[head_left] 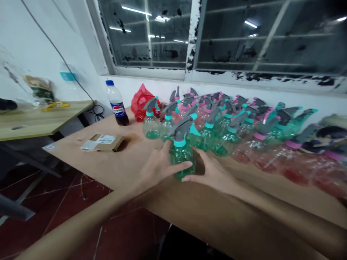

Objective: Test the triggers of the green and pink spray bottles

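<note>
A green see-through spray bottle (182, 159) with a grey trigger head and turquoise collar stands upright near the front of the table. My left hand (159, 164) is wrapped about its left side, the thumb lying across the front. On the other side, my right hand (213, 169) curves around the bottle with thumb and fingers apart. A gap shows between that palm and the bottle; whether its fingertips touch, I cannot tell. Just behind stand several more green spray bottles (207, 135). Pink spray bottles (295, 169) line up to the right.
The brown table (127, 159) runs along a wall under a window. A cola bottle (117, 104), a red plastic bag (142, 103) and a flat cardboard parcel (104, 142) lie or stand at the left. A second wooden table (32, 121) is farther left.
</note>
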The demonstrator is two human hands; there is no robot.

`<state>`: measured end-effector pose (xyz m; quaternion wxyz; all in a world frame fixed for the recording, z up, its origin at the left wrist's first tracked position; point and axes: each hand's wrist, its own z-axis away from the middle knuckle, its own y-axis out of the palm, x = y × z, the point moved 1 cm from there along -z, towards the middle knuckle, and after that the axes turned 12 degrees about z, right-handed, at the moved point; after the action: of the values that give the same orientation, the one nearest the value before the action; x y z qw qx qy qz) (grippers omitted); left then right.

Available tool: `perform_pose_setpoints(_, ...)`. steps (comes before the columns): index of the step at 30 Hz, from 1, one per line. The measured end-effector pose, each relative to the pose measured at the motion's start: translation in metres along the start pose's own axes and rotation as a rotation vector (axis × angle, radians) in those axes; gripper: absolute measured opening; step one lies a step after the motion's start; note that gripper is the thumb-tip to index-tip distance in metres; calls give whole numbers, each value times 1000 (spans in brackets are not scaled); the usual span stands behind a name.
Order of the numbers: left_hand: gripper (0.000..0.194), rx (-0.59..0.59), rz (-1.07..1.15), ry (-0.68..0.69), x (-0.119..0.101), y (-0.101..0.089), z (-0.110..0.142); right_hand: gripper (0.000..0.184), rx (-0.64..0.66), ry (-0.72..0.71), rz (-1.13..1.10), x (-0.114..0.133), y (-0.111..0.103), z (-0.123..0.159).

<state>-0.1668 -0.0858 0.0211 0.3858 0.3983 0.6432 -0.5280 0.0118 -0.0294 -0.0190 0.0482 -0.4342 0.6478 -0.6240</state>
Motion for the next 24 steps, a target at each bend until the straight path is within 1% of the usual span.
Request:
perform_pose_setpoints(3,63,91,-200,87,-5,43,-4,88,-34,43,-14,-25,-13,24)
perform_pose_setpoints(6,61,170,-303,212,-11,80,-8,86,-64,80,-5,-53,-23,47)
perform_pose_setpoints(8,60,211,-361,277,-14,100,-10,86,-83,114,4,-69,-28,60)
perform_pose_setpoints(10,61,247,-405,304,-17,114,-12,84,-105,135,-11,-81,-31,71)
perform_pose_setpoints(13,66,292,-406,327,-24,125,-18,78,-126,128,-64,-90,-36,81)
perform_pose_setpoints(15,62,325,-343,322,-29,127,-25,78,-127,117,-90,-93,-39,82)
perform_pose_setpoints(19,45,450,-85,289,-40,131,-41,86,-128,66,-148,-96,-42,77)
perform_pose_setpoints(21,47,483,56,290,-43,136,-49,88,-137,23,-173,-99,-42,74)
perform_pose_setpoints(24,55,487,205,269,-47,145,-58,91,-129,-40,-187,-101,-41,69)
